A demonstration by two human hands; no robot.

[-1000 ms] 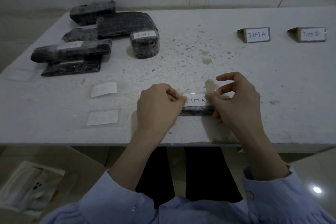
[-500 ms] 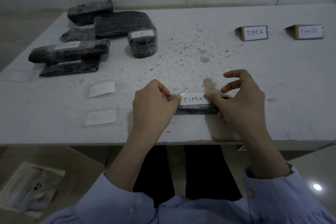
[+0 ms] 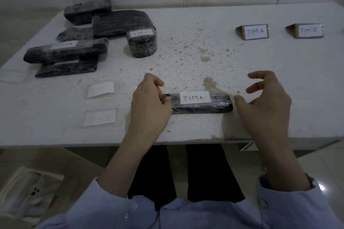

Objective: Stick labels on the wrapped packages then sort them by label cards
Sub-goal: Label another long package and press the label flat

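- Head view, progress: the wrapped package lies flat at the near edge of the table and carries its "TIM A" label. We judge this one labelled but not yet sorted.
- The pile at far left is unsorted. Two packages there show labels; we see none on the rest. Two loose labels lie near left.
- The TIM A card and TIM B card stand far right, well apart from every package.
- The left hand pinches the package's left end. The right hand is released, fingers loosely bent, just beside the right end.
- Materials: dark oblong or rounded bundles under crinkled glossy film; labels of white paper; a pale, speckled, stained tabletop.
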